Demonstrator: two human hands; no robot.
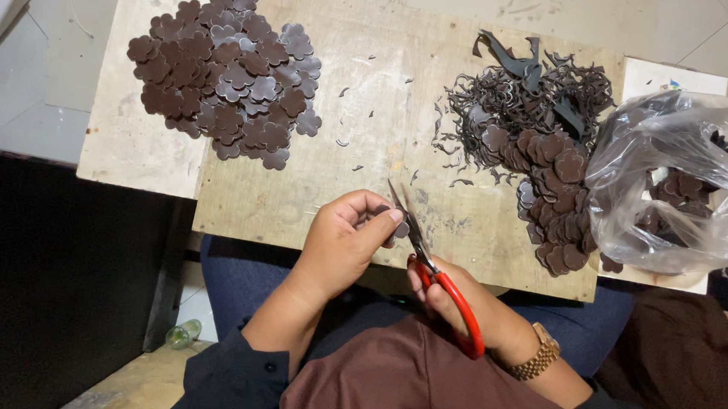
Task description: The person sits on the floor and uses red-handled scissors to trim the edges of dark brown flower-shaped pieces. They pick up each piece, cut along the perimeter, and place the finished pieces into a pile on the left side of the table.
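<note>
Left hand (pixel 340 241) pinches a small brown flower piece (pixel 398 228) over the near edge of the desk (pixel 363 102), grip clenched on it. Right hand (pixel 460 301) grasps red-handled scissors (pixel 428 264), blades at the piece. Pile of finished flower shapes (pixel 224 71) far left. Trimmed scraps (pixel 517 96) and uncut pieces (pixel 552 201) right, beside a clear plastic bag (pixel 682 175) holding more.

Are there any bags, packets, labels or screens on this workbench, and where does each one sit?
Clear plastic bag: right end of the wooden board, crumpled, see-through, holding dark brown flower-shaped pieces.
White sheet: behind the bag, flat, with a small coloured mark; too little shows to tell what it is.
No screens or signs in view.
</note>
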